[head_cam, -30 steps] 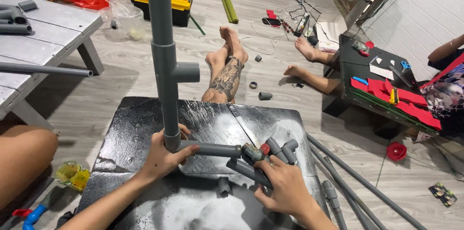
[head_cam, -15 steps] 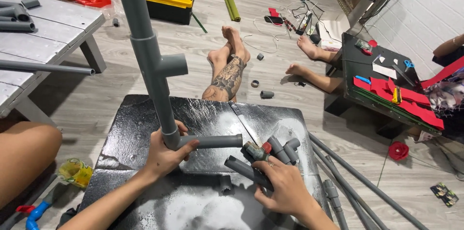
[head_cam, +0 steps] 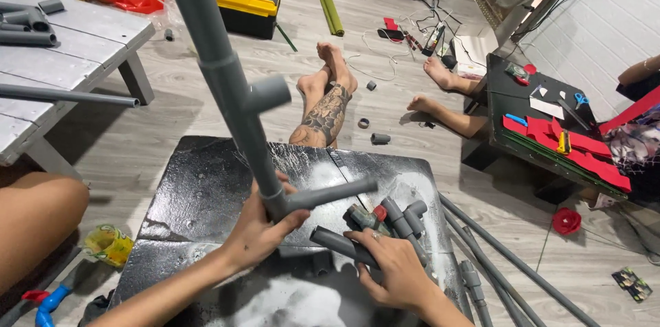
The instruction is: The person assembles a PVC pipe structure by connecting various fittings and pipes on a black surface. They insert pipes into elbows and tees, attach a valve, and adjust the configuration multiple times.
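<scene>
Grey plastic pipe (head_cam: pixel 227 86), smooth and round, is leaning over the black worktop (head_cam: pixel 199 193), its lower end sitting in a tee fitting (head_cam: pixel 275 203) with a short side branch (head_cam: pixel 333 193). Left hand (head_cam: pixel 258 234) is gripping the pipe at that joint. Right hand (head_cam: pixel 392 268) is closing around a short grey pipe piece (head_cam: pixel 340 244) lying on the worktop beside a cluster of grey fittings (head_cam: pixel 399 217). Behind, a yellow-and-black toolbox (head_cam: pixel 251 0) is sitting shut on the floor, its contents hidden.

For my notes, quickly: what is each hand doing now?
Left hand: closed on the grey pipe frame.
Right hand: closed on a short grey pipe.
</scene>
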